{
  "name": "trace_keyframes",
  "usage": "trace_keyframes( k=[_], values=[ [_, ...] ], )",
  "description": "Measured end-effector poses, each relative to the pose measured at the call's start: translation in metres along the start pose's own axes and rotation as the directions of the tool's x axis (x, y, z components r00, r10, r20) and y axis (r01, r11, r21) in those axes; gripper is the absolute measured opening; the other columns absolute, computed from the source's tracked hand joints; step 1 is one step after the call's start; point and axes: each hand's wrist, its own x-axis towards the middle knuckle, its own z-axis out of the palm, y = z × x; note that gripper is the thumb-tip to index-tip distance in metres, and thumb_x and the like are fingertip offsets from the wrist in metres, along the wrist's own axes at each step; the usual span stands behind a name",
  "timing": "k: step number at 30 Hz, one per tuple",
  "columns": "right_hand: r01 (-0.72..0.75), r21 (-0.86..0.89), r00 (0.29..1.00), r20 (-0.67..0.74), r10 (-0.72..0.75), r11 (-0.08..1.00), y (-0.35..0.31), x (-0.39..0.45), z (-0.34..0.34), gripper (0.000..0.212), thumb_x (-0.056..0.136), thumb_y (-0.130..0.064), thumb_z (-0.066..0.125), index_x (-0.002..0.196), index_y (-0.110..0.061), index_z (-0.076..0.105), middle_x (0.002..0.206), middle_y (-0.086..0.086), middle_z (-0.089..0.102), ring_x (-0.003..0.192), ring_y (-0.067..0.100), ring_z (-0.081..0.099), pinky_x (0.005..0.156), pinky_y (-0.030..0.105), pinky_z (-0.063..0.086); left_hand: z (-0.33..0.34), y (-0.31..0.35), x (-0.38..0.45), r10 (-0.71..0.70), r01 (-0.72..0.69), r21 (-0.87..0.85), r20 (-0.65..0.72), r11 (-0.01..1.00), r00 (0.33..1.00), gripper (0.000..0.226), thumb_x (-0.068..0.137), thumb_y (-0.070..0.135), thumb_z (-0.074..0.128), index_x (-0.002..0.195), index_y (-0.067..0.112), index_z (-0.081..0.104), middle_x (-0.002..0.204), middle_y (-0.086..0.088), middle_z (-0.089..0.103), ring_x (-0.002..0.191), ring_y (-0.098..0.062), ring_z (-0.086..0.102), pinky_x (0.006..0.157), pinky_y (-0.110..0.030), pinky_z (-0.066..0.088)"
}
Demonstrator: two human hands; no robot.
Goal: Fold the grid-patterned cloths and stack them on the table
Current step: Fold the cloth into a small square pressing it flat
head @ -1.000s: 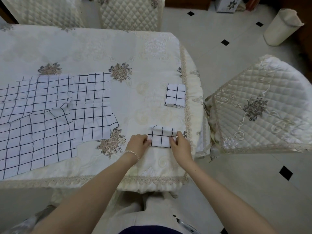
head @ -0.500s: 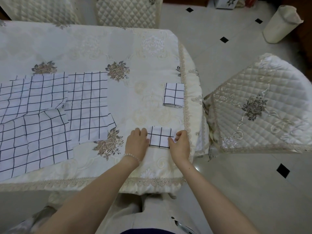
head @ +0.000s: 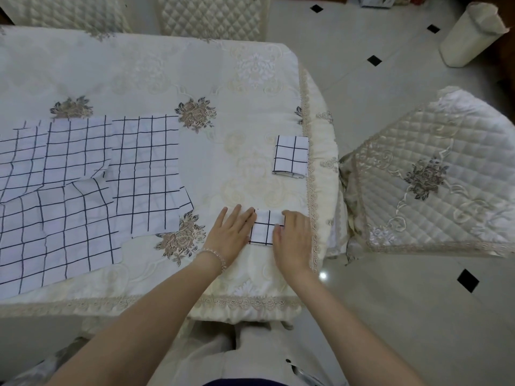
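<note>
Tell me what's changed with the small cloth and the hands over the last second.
Both hands went from pinching the ends of the small folded cloth to lying flat on it: the left hand covers its left end, the right hand its right, pressing it down on the table. The finished folded cloth near the table's right edge and the unfolded cloths on the left stayed put.

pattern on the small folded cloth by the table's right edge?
White with a black grid, on the folded cloth; clearest in the head view.
</note>
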Motion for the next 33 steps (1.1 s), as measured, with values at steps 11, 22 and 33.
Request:
trace_keyframes(
  k=[11, 22, 33],
  values=[
    [0.234, -0.116, 0.919, 0.351, -0.181, 0.965, -0.005, 0.003, 0.037, 0.06, 0.101, -0.042, 0.013, 0.151, -0.01, 0.019, 0.158, 0.002, 0.017, 0.147, 0.016, 0.012, 0.118, 0.033, 0.003, 0.001, 0.001, -0.001, -0.031, 0.033, -0.023, 0.085, 0.999, 0.996, 0.056, 0.092, 0.036, 0.026, 0.142, 0.013, 0.032, 0.149, -0.001, 0.038, 0.136, -0.029, 0.037, 0.109, -0.049, 0.028],
    [0.188, -0.211, 0.927, 0.362, -0.102, 0.959, 0.026, 0.0, 0.006, 0.059, 0.099, -0.037, 0.011, 0.153, -0.011, 0.01, 0.159, 0.001, 0.009, 0.147, 0.014, 0.003, 0.118, 0.031, -0.003, -0.004, 0.008, 0.002, -0.071, 0.061, 0.076, 0.137, 0.995, 0.988, 0.063, 0.102, 0.038, 0.016, 0.146, 0.01, -0.018, 0.157, -0.003, -0.018, 0.144, -0.029, -0.012, 0.111, -0.049, -0.015],
    [-0.051, -0.013, 0.783, 0.62, 0.048, 0.999, 0.006, 0.056, -0.034, 0.034, 0.092, -0.022, 0.056, 0.121, -0.007, 0.044, 0.117, 0.013, 0.05, 0.097, 0.026, 0.051, 0.077, 0.034, 0.043, -0.022, 0.01, 0.011, -0.063, 0.066, -0.015, 0.144, 0.998, 0.988, 0.057, 0.1, 0.021, 0.034, 0.15, 0.011, 0.008, 0.159, -0.002, 0.006, 0.146, -0.025, 0.006, 0.117, -0.05, 0.003]
  ],
)
